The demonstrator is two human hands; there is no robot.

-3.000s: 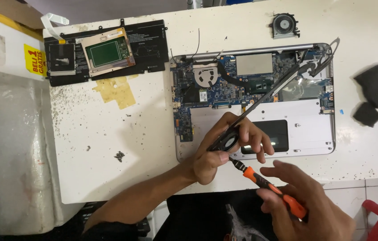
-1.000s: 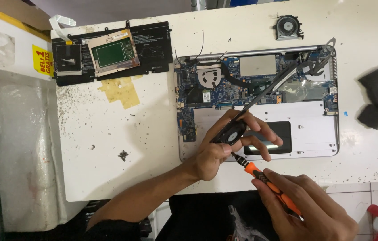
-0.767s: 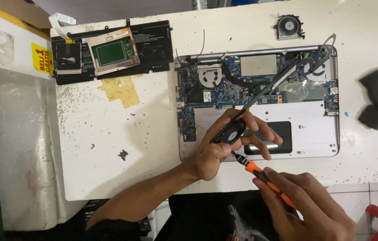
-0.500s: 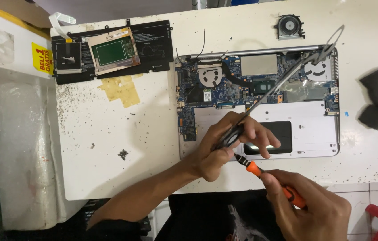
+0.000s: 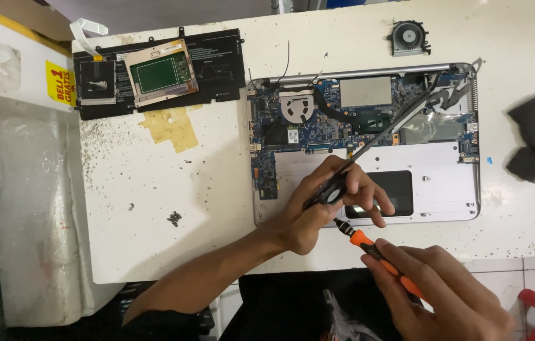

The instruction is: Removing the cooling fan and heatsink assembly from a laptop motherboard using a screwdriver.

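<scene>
1. Two hands worked over the opened laptop [image 5: 444,183] on the white worktop [image 5: 153,208]; the left hand [image 5: 318,208] pinched a black fan-and-heatpipe assembly [image 5: 334,189] above the palm rest.
2. The right hand [image 5: 444,297] was closed around an orange-handled screwdriver [image 5: 375,252], its tip beside the fan.
3. Judged step: unscrewing or freeing that part; next called for a steady tip, seated squarely.
</scene>
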